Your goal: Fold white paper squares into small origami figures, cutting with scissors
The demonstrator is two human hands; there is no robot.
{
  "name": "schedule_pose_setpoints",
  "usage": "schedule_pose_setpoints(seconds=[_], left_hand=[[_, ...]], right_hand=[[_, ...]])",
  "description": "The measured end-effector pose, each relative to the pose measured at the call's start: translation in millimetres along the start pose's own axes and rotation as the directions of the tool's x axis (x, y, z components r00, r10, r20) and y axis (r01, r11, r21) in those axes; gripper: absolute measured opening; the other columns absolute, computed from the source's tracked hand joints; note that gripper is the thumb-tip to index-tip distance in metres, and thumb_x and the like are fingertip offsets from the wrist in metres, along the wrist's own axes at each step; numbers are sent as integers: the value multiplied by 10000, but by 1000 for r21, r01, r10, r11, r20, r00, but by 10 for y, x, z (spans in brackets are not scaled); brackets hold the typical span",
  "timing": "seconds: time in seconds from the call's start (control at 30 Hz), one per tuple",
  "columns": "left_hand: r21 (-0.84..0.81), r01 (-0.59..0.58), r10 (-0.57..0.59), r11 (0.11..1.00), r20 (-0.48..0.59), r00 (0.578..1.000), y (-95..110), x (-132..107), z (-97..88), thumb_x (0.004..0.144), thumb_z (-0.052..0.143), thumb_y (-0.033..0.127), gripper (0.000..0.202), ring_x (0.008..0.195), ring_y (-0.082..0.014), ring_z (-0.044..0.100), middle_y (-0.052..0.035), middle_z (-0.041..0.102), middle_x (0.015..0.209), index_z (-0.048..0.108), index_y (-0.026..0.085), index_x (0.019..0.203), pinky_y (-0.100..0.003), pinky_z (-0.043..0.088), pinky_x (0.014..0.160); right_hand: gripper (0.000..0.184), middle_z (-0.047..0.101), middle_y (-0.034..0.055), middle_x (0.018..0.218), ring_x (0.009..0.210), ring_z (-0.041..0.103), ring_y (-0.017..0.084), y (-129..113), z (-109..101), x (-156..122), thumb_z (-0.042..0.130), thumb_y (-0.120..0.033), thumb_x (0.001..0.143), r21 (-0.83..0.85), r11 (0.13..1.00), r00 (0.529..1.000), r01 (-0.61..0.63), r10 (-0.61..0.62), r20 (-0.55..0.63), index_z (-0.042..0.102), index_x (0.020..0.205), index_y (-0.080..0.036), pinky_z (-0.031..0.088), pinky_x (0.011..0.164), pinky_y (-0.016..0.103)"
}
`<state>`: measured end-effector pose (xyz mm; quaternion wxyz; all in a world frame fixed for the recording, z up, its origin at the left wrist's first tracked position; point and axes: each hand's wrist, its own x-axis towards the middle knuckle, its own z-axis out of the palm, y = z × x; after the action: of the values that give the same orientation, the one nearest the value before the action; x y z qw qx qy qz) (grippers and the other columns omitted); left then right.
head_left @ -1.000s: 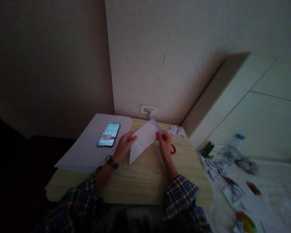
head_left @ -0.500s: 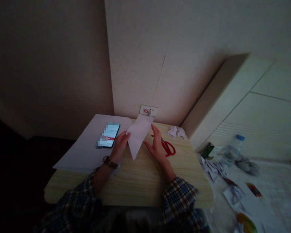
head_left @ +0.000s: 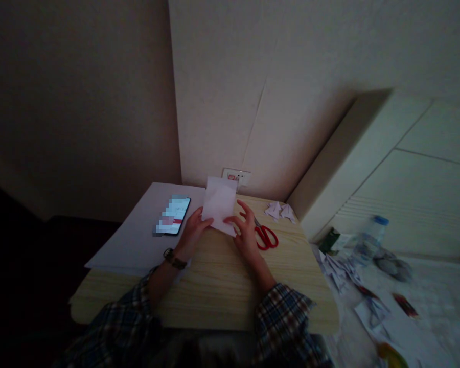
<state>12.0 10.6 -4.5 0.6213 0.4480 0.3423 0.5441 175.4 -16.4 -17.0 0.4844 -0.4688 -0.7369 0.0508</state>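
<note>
A small white sheet of paper [head_left: 219,200] is held up above the near part of the table, its broad face toward me. My left hand [head_left: 193,227] grips its lower left edge, the thumb lying on the front. At the lower right corner, my right hand [head_left: 246,229] has its thumb on the paper, while its upper fingers are raised and bent beside the right edge. Just right of that hand lie scissors [head_left: 267,237] with red handles, their blades partly hidden. Beside my left hand a lit phone [head_left: 176,217] rests on a stack of large white paper [head_left: 132,232].
Folded white paper pieces [head_left: 279,210] sit at the table's back right corner. A wall socket [head_left: 244,177] is behind the wooden table [head_left: 214,299]. To the right, a lower surface carries a plastic bottle [head_left: 372,237], paper scraps [head_left: 335,271] and other small items.
The paper has turned from a corner-down slant to nearly upright, its lower edge now toward me. My right hand has come in to touch its lower right corner; my left hand keeps hold.
</note>
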Motion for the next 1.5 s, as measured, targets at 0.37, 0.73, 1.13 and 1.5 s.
schedule_pose_setpoints(seconds=[0.37,0.73,1.13,1.5], left_hand=[[88,-43,38,995,64,997,18,-9,30,624,775,285,526,1010,-263,644,-97,680,1120,563,152,1087,-344,538,827],[176,-69,64,982,36,997,22,8,-7,664,737,301,471,899,-216,675,-63,703,1051,587,160,1087,-285,538,763],[207,0,-20,978,94,995,12,17,-40,617,791,327,482,673,-221,706,-41,747,761,633,153,1038,-294,552,615],[215,-17,8,976,45,999,39,24,-55,613,792,374,404,738,-219,691,-39,745,801,662,154,925,-288,525,653]], right_hand=[[175,570,108,1215,1163,528,254,12,35,43,615,-221,816,238,957,981,-166,184,-57,630,990,-207,419,1013,422],[122,603,-33,613,567,586,151,2,65,50,625,-307,812,424,834,930,-354,362,65,576,736,-224,471,550,252],[204,699,21,815,734,626,185,54,38,61,608,-374,794,532,747,895,-399,443,50,660,897,-206,505,660,286],[291,528,-36,558,534,503,132,7,-3,97,577,-450,784,528,730,873,-435,485,48,543,626,-208,409,507,240]])
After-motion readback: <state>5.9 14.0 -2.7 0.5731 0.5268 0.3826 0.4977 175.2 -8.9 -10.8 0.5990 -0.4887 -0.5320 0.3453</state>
